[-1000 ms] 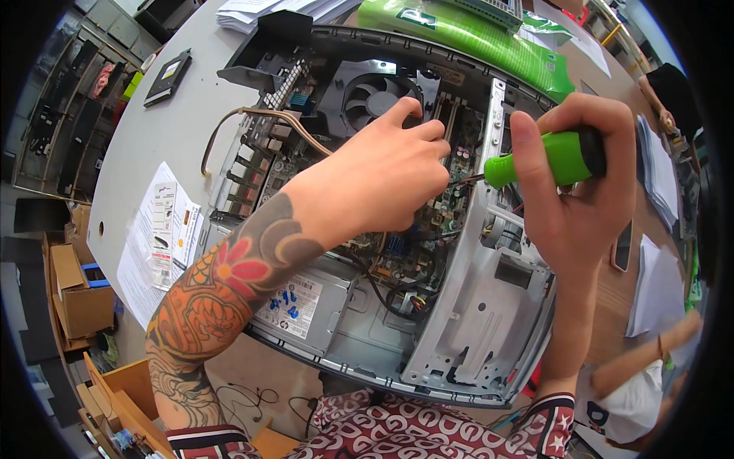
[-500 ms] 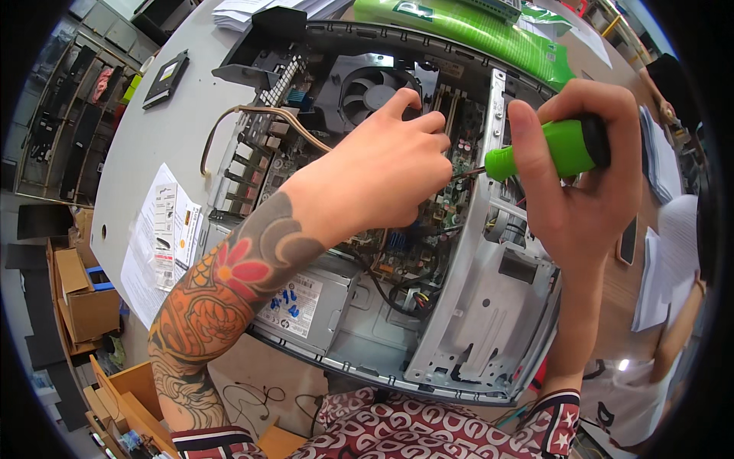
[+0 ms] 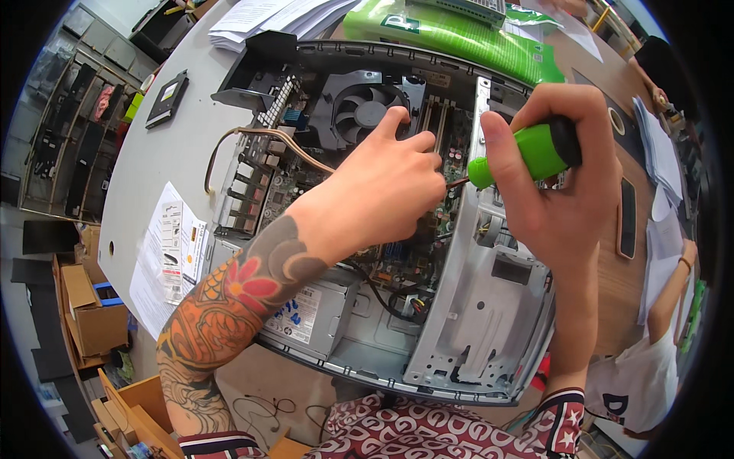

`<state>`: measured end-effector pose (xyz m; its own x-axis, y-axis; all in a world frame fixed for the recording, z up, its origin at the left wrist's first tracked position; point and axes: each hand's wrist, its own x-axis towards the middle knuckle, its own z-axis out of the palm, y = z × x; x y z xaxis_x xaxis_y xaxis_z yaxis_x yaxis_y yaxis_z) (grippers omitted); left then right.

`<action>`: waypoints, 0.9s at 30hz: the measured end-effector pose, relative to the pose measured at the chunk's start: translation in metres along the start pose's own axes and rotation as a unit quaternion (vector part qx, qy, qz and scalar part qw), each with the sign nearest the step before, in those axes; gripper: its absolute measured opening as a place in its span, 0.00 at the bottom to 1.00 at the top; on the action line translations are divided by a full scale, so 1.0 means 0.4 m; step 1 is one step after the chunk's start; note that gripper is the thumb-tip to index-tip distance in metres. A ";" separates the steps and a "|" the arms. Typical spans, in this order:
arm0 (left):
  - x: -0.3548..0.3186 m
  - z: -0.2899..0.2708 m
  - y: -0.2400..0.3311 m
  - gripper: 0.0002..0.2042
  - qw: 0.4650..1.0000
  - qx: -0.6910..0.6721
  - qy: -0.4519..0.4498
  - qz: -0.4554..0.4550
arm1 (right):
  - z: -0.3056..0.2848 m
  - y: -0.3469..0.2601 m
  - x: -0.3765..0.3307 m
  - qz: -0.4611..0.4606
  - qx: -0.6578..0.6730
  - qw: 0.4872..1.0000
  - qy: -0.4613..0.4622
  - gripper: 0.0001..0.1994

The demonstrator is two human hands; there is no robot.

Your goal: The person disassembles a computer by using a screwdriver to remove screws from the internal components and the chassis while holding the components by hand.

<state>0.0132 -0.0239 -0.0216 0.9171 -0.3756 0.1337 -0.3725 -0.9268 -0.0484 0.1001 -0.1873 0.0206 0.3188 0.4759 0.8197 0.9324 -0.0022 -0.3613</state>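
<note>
Green-handled screwdriver point(image 3: 527, 153) is gripped in the closed right hand point(image 3: 558, 191), tip aimed into the opened computer case point(image 3: 489, 321) at table centre. Left hand point(image 3: 382, 191) fingers are curled around the tip, contents hidden. Board and fan point(image 3: 367, 107) remain installed; disassembly is judged early.

grey round-edged table point(image 3: 153, 161) fills the centre. dark shelving point(image 3: 65, 130) stands at 9 o'clock against the floor. cardboard boxes point(image 3: 92, 321) sit on the floor at 8 o'clock. a wooden desk surface point(image 3: 623, 283) lies at 3 o'clock. paper stack point(image 3: 267, 15) at 12 o'clock. printed sheet point(image 3: 164, 256) on the table at 9 o'clock. light is even and bright.
</note>
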 end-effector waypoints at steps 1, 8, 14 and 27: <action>0.001 0.003 -0.003 0.02 1.000 -0.001 0.001 0.001 | -0.002 0.000 0.000 0.000 -0.005 1.000 0.000 0.12; 0.003 0.003 0.002 0.03 0.999 -0.023 0.026 -0.005 | -0.005 -0.005 0.004 -0.007 -0.009 1.000 0.002 0.12; 0.006 -0.005 0.011 0.03 1.000 0.008 0.003 -0.017 | 0.000 -0.001 0.003 -0.008 -0.002 1.000 0.001 0.12; 0.005 -0.003 0.007 0.03 1.000 0.007 0.022 -0.013 | 0.001 0.003 0.003 -0.012 0.005 1.000 0.004 0.12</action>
<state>0.0137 -0.0270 -0.0203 0.9193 -0.3509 0.1783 -0.3460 -0.9364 -0.0586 0.1016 -0.1865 0.0209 0.2975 0.4685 0.8319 0.9383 0.0173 -0.3454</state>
